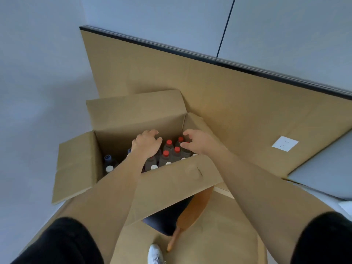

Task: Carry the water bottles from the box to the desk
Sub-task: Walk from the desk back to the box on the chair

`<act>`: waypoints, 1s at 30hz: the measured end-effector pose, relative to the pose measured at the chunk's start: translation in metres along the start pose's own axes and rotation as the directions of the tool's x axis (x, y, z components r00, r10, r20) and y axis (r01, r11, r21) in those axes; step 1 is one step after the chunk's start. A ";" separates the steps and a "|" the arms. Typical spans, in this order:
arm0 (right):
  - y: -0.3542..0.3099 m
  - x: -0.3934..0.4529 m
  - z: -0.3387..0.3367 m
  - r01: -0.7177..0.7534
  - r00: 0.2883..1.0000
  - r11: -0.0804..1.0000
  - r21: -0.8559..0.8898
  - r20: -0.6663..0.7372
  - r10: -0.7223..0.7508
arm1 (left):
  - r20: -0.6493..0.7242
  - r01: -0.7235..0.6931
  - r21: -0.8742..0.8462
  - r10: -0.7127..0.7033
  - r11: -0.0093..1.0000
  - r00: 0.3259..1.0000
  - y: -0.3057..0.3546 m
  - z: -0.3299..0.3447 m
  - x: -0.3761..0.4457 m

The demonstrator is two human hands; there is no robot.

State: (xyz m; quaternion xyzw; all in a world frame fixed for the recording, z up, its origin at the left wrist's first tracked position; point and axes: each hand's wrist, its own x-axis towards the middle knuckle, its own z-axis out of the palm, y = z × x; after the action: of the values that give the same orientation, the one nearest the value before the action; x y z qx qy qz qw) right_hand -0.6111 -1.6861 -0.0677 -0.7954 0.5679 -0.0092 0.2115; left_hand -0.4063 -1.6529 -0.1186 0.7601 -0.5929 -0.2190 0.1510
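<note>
**Reach into box: weak grasp and snagging likely**

We find both hands inside the open box (pixel 122 128), which stands on a chair. The left hand (pixel 147 144) hangs over the bottles (pixel 172 152) with fingers curled downward; whether it already holds one beneath the palm we cannot tell. The right hand (pixel 194 141) is spread, thumb and fingers apart around a red cap (pixel 180 139), gripping nothing that we can confirm. All bottles stand upright and tightly packed, none on the desk.

Risks, in our judgement: a lift by the cap alone may slip; close packing may drag neighbours over; the near flap (pixel 171 183) lies against both forearms and may catch a rising bottle; a hard pull may shift the box on its seat.
</note>
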 end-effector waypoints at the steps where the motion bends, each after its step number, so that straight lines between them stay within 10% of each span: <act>1: 0.002 0.013 0.000 0.002 1.000 1.000 -0.014 0.018 -0.002 | 0.001 0.006 -0.003 -0.006 1.000 1.000 -0.002 0.002 0.011; 30: 0.035 0.210 0.149 0.315 0.871 0.931 -0.185 0.446 -0.206 | 0.360 0.201 0.105 -0.226 0.974 0.905 -0.094 0.109 0.129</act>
State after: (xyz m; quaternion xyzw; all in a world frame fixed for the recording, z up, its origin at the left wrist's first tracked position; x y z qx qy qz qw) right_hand -0.5303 -1.8378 -0.2636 -0.8686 0.3924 0.2049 0.2227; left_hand -0.3579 -1.7507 -0.2777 0.7701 -0.5309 -0.3535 -0.0131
